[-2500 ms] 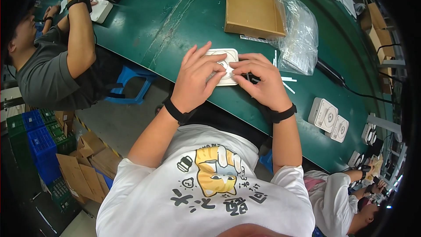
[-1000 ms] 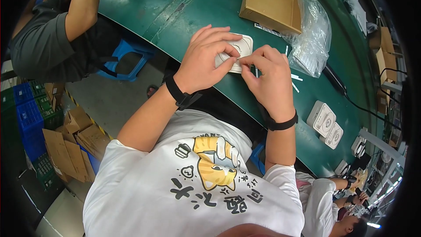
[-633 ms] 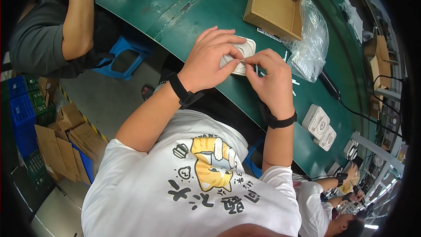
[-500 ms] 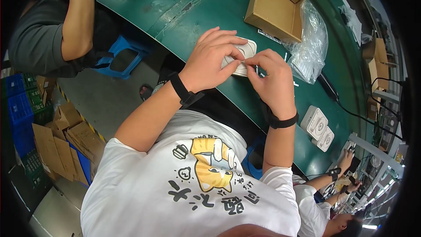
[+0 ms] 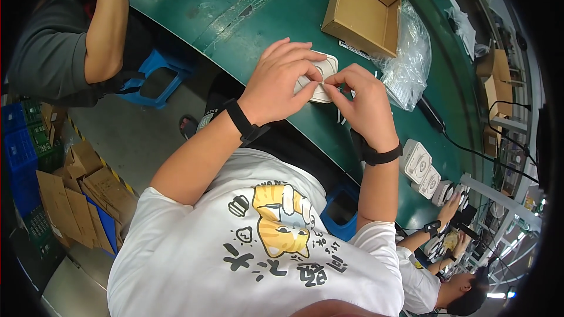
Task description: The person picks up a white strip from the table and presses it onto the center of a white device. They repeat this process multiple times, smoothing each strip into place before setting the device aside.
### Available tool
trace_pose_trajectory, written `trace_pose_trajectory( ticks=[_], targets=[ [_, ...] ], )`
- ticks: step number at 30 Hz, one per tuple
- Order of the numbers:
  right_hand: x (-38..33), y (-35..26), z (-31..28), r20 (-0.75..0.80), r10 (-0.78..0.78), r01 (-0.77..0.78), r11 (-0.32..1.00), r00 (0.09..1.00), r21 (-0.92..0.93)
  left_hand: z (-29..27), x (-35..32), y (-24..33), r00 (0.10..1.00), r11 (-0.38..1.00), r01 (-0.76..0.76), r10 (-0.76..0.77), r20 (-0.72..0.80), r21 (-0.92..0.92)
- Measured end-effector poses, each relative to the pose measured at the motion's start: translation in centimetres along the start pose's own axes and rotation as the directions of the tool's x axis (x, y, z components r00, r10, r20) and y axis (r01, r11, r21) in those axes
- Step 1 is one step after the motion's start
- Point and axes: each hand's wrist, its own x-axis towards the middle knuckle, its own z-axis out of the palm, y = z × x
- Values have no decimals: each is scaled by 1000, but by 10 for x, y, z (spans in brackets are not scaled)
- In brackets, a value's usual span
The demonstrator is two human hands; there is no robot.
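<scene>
A white, square casing with rounded corners (image 5: 330, 66) lies on the green table under my hands, mostly covered by them. My left hand (image 5: 282, 85) is over its left side, with thumb and forefinger pinched together and the other fingers stretched across the casing. From the right, my right hand (image 5: 369, 105) meets it with thumb and forefinger also pinched. The two sets of fingertips nearly touch just above the casing's face. Whatever sits between them is too small to make out. Both wrists wear black bands.
An open cardboard box (image 5: 361, 14) and a clear plastic bag (image 5: 410, 58) lie beyond my right hand. A black handheld tool (image 5: 432, 115) with a cable is nearby. More white casings (image 5: 417, 159) stand at right, near a co-worker's hand (image 5: 450, 208). Another person's arm (image 5: 107, 35) is at far left.
My hands keep nearly the same pinched pose over the casing, with only slight finger movement. At right, the co-worker's hand has shifted, and more white pieces show beside it. The view has drifted slightly.
</scene>
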Motion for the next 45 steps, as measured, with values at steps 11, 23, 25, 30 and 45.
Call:
trace_pose_trajectory(
  ticks=[11, 23, 25, 30, 45],
  targets=[
    [0, 11, -1, -2, -109, 109, 992, 994, -69, 4, 1, -1, 999, 1000, -2, 2, -35, 1],
    [6, 1, -6, 31, -277, 276, 931, 960, -238, 5, 0, -2, 998, 1000, -23, 24, -59, 13],
    [9, 1, -9, 39, -299, 298, 917, 954, -264, 6, 0, -2, 998, 1000, -22, 23, -57, 13],
    [17, 6, -15, 102, -276, 290, 940, 956, -180, 4, 0, -2, 999, 1000, -3, 3, -34, 7],
    [4, 6, 1, 46, 3, -7, 995, 999, 95, 5, -1, -2, 995, 999, -37, 38, -93, 15]
  ],
)
